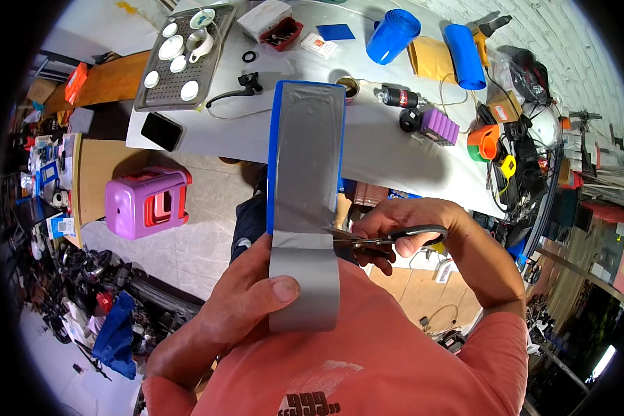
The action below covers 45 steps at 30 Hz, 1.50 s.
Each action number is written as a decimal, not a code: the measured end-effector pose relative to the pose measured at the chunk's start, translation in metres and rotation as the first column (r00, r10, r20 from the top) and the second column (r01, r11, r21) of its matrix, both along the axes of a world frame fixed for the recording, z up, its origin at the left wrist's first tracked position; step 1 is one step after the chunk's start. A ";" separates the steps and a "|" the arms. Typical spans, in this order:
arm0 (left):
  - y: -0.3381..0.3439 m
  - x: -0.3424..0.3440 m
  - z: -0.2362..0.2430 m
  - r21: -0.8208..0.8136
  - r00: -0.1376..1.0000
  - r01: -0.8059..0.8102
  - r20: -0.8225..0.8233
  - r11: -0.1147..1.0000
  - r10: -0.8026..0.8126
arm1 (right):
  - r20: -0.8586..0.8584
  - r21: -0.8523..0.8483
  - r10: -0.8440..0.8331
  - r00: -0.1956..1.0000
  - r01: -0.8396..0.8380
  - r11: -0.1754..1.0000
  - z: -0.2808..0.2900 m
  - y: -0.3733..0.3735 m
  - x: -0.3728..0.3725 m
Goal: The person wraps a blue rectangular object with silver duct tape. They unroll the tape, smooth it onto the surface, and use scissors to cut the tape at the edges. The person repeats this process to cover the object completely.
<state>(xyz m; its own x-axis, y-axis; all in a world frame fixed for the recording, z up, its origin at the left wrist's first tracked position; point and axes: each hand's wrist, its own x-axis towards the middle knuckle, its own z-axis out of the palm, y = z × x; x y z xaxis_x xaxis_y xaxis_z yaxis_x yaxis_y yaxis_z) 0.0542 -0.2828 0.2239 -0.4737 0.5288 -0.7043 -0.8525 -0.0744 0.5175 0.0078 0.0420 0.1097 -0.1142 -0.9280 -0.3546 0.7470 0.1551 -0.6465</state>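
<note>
A long blue-edged piece point(308, 139) stands upright in front of me, its face covered in crinkled grey material, with a smooth grey strip point(305, 284) looping over its lower part. My left hand point(243, 298) grips the piece and strip at the lower left, thumb lying on the strip. My right hand point(405, 222) is closed on black-handled scissors point(426, 232), thumb in one loop; the blades reach the strip's right edge where it bends. Whether they are cutting into it I cannot tell.
Beyond stands a white table point(222, 128) with a tea tray point(152, 97), phone point(161, 130), blue rolls point(464, 55), cup point(347, 87), drill point(485, 35) and cluttered tools point(506, 166) at right. A pink stool point(135, 204) stands left, near piled parts point(97, 291).
</note>
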 end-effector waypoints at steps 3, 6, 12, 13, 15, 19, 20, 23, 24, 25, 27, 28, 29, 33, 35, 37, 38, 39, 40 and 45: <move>-0.001 0.002 -0.005 0.024 1.000 -0.012 -0.006 1.000 0.012 | -0.026 0.002 0.018 1.000 -0.017 1.000 -0.001 -0.004 -0.002; -0.005 0.004 -0.015 0.055 0.999 0.005 -0.041 0.998 -0.003 | -0.064 0.011 0.018 0.998 -0.017 1.000 0.005 -0.006 -0.005; -0.003 0.003 -0.014 0.069 0.999 -0.012 -0.038 0.998 0.015 | -0.103 0.023 -0.018 0.995 0.020 1.000 0.004 -0.006 -0.002; -0.002 0.003 -0.014 0.074 0.999 -0.020 -0.036 0.997 0.023 | -0.120 0.029 -0.011 0.993 0.014 0.999 0.005 -0.006 -0.003; -0.002 0.004 -0.014 0.083 0.999 -0.039 -0.030 0.996 0.042 | -0.163 0.046 0.015 0.987 -0.008 0.999 0.011 -0.007 -0.007; -0.004 0.003 -0.016 0.083 0.999 -0.012 -0.039 0.996 0.015 | -0.170 0.046 0.026 0.985 -0.018 0.999 0.007 -0.007 -0.006; -0.005 0.002 -0.018 0.079 0.999 -0.002 -0.043 0.997 0.005 | -0.167 0.043 0.025 0.986 -0.018 0.999 0.006 -0.007 -0.006; -0.004 0.003 -0.018 0.085 0.999 -0.014 -0.038 0.996 0.018 | -0.228 0.035 0.004 0.974 0.004 0.999 0.009 -0.010 -0.006; -0.004 0.003 -0.018 0.089 0.999 -0.027 -0.033 0.996 0.030 | -0.282 0.031 -0.015 0.959 0.024 0.999 0.012 -0.011 -0.005; -0.004 0.004 -0.018 0.092 0.999 -0.034 -0.032 0.995 0.037 | -0.336 0.025 -0.034 0.941 0.045 0.999 0.014 -0.011 -0.005; -0.004 0.005 -0.019 0.097 0.998 -0.045 -0.032 0.994 0.048 | -0.362 0.015 -0.039 0.931 0.047 0.999 0.012 -0.011 -0.005; -0.003 0.004 -0.018 0.102 0.998 -0.046 -0.027 0.994 0.049 | -0.375 0.009 -0.041 0.926 0.048 0.999 0.011 -0.011 -0.005; -0.003 0.004 -0.018 0.108 0.999 -0.046 -0.023 0.993 0.049 | -0.378 0.008 -0.039 0.925 0.046 0.999 0.010 -0.011 -0.005; -0.004 0.004 -0.020 0.129 0.999 -0.041 -0.029 0.991 0.045 | -0.381 -0.020 -0.053 0.923 0.049 0.999 0.006 -0.011 -0.004; -0.004 0.004 -0.020 0.143 0.998 -0.042 -0.033 0.989 0.047 | -0.376 -0.042 -0.070 0.924 0.058 0.997 0.004 -0.011 -0.003; -0.004 0.004 -0.021 0.156 0.998 -0.044 -0.041 0.987 0.051 | -0.354 -0.047 -0.080 0.932 0.068 0.997 0.004 -0.011 -0.002; -0.005 0.005 -0.022 0.163 0.998 -0.044 -0.047 0.986 0.053 | -0.335 -0.042 -0.082 0.939 0.073 0.996 0.005 -0.012 -0.001; -0.005 0.005 -0.023 0.169 0.997 -0.044 -0.052 0.985 0.054 | -0.300 -0.023 -0.079 0.951 0.076 0.997 0.009 -0.012 -0.001; -0.006 0.006 -0.025 0.172 0.997 -0.044 -0.055 0.984 0.054 | -0.265 -0.003 -0.076 0.961 0.078 0.997 0.011 -0.011 -0.001; -0.008 0.009 -0.030 0.205 0.995 -0.043 -0.078 0.978 0.060 | -0.251 0.077 -0.012 0.968 0.032 0.996 0.010 -0.006 -0.003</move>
